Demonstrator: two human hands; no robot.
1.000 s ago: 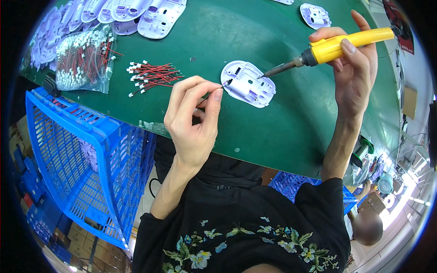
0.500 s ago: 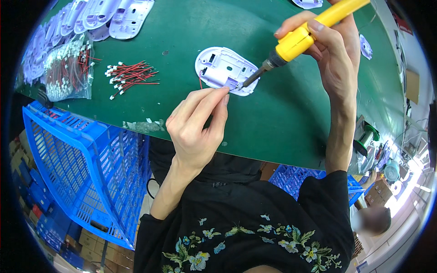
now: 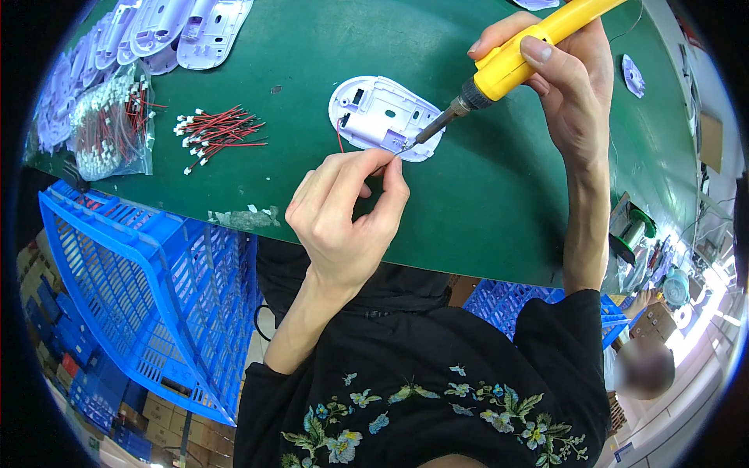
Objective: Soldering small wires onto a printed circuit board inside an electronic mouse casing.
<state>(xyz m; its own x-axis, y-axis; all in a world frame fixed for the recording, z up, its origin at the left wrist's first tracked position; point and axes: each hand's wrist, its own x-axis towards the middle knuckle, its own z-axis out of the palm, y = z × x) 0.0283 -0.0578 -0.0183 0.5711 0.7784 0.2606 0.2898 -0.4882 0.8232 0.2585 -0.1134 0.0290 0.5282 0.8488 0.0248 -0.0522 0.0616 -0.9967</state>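
Observation:
A pale lilac plastic shell [image 3: 378, 117] with a rounded end lies open side up on the table before me. My right hand [image 3: 573, 86] grips a yellow soldering iron [image 3: 515, 62], which slants down to the left. Its metal tip meets the shell's inside near the lower right edge. Right below that tip, my left hand [image 3: 343, 207] pinches a thin wire [image 3: 399, 153] between thumb and forefinger. A red wire [image 3: 340, 139] hangs over the shell's left edge towards my left fingers; whether it is the pinched one is hidden.
Left of the shell lies a pile of red wires with white connectors [image 3: 222, 132], beside a clear bag [image 3: 113, 125] of more. Similar shells [image 3: 211, 39] are stacked at the far left. A blue crate [image 3: 148, 265] stands below the table's edge. A green spool [image 3: 633, 234] sits at right.
My left thumb has shifted slightly right and away from the forefinger's tip, showing more of the thin wire. The iron's tip stays at the same part of the shell. The whole view has shifted slightly.

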